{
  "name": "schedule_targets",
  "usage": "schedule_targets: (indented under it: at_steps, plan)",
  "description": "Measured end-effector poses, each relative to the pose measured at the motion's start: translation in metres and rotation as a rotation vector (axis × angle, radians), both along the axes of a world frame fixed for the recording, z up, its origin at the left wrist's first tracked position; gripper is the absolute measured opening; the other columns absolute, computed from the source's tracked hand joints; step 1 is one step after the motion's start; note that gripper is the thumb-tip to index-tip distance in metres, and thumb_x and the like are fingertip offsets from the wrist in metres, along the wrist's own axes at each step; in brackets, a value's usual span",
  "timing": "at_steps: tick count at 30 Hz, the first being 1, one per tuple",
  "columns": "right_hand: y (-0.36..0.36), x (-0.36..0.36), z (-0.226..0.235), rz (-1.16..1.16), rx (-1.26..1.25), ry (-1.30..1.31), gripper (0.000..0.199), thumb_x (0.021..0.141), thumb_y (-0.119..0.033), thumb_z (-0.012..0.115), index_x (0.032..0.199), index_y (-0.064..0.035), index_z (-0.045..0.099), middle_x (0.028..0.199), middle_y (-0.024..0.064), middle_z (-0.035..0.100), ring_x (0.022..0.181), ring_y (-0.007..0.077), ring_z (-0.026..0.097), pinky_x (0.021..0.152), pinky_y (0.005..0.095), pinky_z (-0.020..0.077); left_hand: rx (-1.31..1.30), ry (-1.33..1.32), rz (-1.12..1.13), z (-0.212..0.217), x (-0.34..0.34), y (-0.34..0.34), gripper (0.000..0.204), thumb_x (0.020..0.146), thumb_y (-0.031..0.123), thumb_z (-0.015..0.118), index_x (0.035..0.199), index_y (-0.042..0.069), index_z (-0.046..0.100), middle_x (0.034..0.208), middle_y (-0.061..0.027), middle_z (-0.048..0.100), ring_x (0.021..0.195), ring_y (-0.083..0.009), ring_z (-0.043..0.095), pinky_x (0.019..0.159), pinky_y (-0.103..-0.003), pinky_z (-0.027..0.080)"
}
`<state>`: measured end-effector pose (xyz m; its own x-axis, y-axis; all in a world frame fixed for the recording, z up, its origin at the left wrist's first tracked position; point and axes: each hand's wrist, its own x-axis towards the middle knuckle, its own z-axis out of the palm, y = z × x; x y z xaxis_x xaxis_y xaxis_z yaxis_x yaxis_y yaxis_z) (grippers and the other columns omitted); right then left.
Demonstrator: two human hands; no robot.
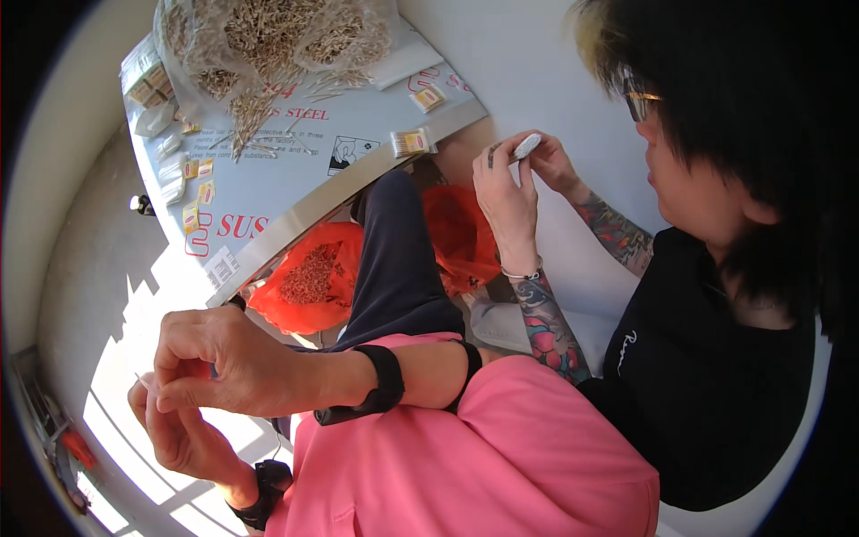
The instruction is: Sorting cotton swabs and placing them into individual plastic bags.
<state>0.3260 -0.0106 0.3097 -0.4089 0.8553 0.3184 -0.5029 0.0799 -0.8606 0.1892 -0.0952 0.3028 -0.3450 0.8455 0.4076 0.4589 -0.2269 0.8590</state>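
Observation:
My right hand [215, 362] and my left hand [183, 440] are raised together at the lower left, away from the table. Thumb and fingers of the right hand are closed in a pinch, its fingertips meeting those of the left. The left hand's fingers are curled and pressed together just below. Something small and pale may be between the fingertips, but glare from the floor hides what it is. Both wrists wear black bands.
A table [300, 183] carries wooden-stick cotton swabs [268, 40] in clear bags and several small yellow-labelled packets [410, 142]. Red bags [309, 277] sit below, one holding loose sticks. On the right, a co-worker's hands [510, 183] hold a white-ended bundle.

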Motion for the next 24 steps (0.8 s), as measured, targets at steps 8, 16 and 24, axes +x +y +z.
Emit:
schedule_targets:
  at_steps: [8, 16, 24]
  plan:
    - [0.000, 0.001, -0.004, -0.068, 0.065, -0.032, 0.020, 0.085, -0.016, 0.075, 0.085, -0.0022, 0.061, 0.084, 0.0059, 0.057, 0.073, 0.0158, 0.060, 0.064, 0.0280, 0.0485, -0.017, -0.021, 0.000, 0.002, -0.002, -0.001, 0.015, 0.095, -0.003, 0.057, 0.106, -0.001, 0.067, 0.101, -0.0057, 0.060, 0.096, -0.0163, 0.058, 0.087, -0.027, 0.046]
    - [0.000, -0.001, -0.006, -0.130, 0.116, 0.049, 0.016, 0.084, -0.010, 0.074, 0.088, -0.0022, 0.061, 0.087, 0.0068, 0.059, 0.074, 0.0175, 0.061, 0.065, 0.0279, 0.0493, 0.038, 0.072, -0.006, -0.001, -0.011, 0.001, 0.015, 0.094, -0.002, 0.060, 0.106, -0.001, 0.068, 0.100, -0.0079, 0.060, 0.097, -0.0193, 0.060, 0.081, -0.030, 0.051]
    - [0.001, 0.001, -0.005, -0.102, 0.120, 0.043, 0.014, 0.083, -0.005, 0.073, 0.088, -0.0021, 0.060, 0.087, 0.0072, 0.058, 0.072, 0.0179, 0.060, 0.063, 0.0280, 0.0486, 0.045, 0.047, 0.026, 0.004, -0.006, 0.002, 0.016, 0.093, 0.000, 0.061, 0.107, 0.001, 0.068, 0.105, -0.0102, 0.061, 0.094, -0.0202, 0.062, 0.081, -0.032, 0.053]
